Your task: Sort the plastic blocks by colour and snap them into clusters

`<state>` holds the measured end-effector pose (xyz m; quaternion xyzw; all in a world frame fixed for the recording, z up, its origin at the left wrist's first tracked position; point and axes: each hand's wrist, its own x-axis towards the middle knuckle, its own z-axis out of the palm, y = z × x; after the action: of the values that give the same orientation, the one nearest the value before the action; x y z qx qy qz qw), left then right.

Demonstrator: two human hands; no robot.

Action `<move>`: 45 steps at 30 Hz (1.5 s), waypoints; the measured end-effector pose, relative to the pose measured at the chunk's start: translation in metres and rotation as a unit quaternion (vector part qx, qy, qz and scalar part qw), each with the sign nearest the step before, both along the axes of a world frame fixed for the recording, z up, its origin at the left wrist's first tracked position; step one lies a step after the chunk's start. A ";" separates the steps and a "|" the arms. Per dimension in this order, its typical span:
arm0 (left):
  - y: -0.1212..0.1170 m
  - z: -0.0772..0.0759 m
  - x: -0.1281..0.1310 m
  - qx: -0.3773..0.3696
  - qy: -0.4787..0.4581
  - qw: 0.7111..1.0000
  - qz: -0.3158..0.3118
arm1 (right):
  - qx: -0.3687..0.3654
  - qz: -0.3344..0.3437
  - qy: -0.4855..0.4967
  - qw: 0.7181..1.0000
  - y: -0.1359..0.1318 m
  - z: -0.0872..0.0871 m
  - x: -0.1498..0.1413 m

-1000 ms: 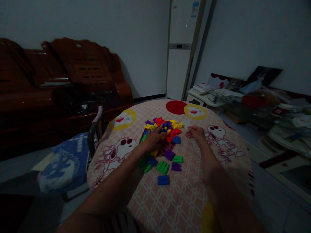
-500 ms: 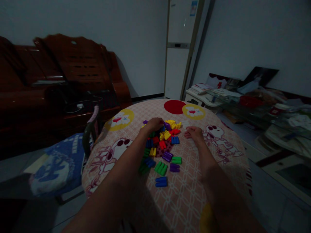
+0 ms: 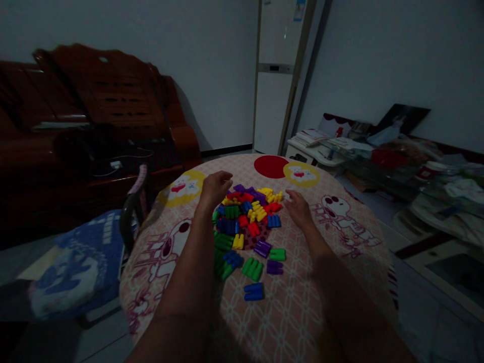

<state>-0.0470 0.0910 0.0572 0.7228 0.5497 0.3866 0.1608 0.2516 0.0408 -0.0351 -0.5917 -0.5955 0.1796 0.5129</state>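
A heap of plastic toy building blocks [image 3: 229,225] in blue, green, yellow, red and purple lies in the middle of the round table. My left hand [image 3: 217,189] is over the heap's far left edge, fingers a little bent and thumb apart, with nothing visible in it. To the right of the heap, my right hand [image 3: 297,205] is open, its fingers reaching toward the yellow blocks [image 3: 270,195] and red blocks [image 3: 273,207]. Nearer to me lie a loose blue block [image 3: 253,291], a green block [image 3: 252,269] and a purple block [image 3: 275,267].
A patterned cloth [image 3: 287,312] covers the table. To the left is a chair with a blue cushion [image 3: 86,257], and behind it a wooden sofa [image 3: 113,106]. At the right, a cluttered glass-topped table [image 3: 378,161] stands near a tall white cabinet unit [image 3: 274,111].
My left hand has moved from the middle of the heap to its far left edge, uncovering blocks. My right hand stays beside the heap, its fingers now more stretched out.
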 end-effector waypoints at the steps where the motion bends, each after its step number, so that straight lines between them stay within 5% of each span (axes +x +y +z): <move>1: 0.002 -0.003 0.003 -0.006 -0.001 1.000 -0.003 | 0.018 0.005 -0.028 0.999 0.005 -0.002 -0.001; 6: 0.005 -0.011 0.015 -0.021 -0.007 1.000 -0.018 | -0.037 0.022 -0.035 0.998 0.041 -0.006 -0.009; 11: 0.001 -0.007 0.012 -0.022 -0.019 0.999 -0.019 | -0.087 0.094 -0.033 0.991 0.073 0.010 -0.028; 15: 0.000 -0.006 0.004 -0.029 -0.020 0.999 0.005 | -0.087 0.186 -0.070 0.976 0.057 0.024 -0.044; 19: 0.002 -0.007 -0.001 -0.035 -0.005 0.999 0.022 | -0.044 0.257 0.004 0.965 0.017 0.034 -0.044; 27: -0.004 -0.008 0.029 0.000 0.059 0.996 -0.063 | -0.038 0.083 0.083 0.992 -0.002 0.034 -0.018; 32: -0.010 -0.027 0.054 -0.040 0.146 0.972 -0.180 | -0.065 0.104 0.075 0.990 0.000 0.015 -0.026; 36: -0.011 -0.030 0.055 -0.068 0.152 0.966 -0.197 | -0.064 0.101 0.069 0.991 -0.002 0.008 -0.032; 45: -0.020 -0.025 0.070 -0.026 0.043 0.972 -0.229 | 0.003 0.105 0.026 0.994 -0.014 0.037 -0.048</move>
<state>0.0235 0.0708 0.0324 0.8408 0.3862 0.2937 0.2401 0.2036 0.0265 0.0018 -0.5200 -0.6410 0.2461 0.5082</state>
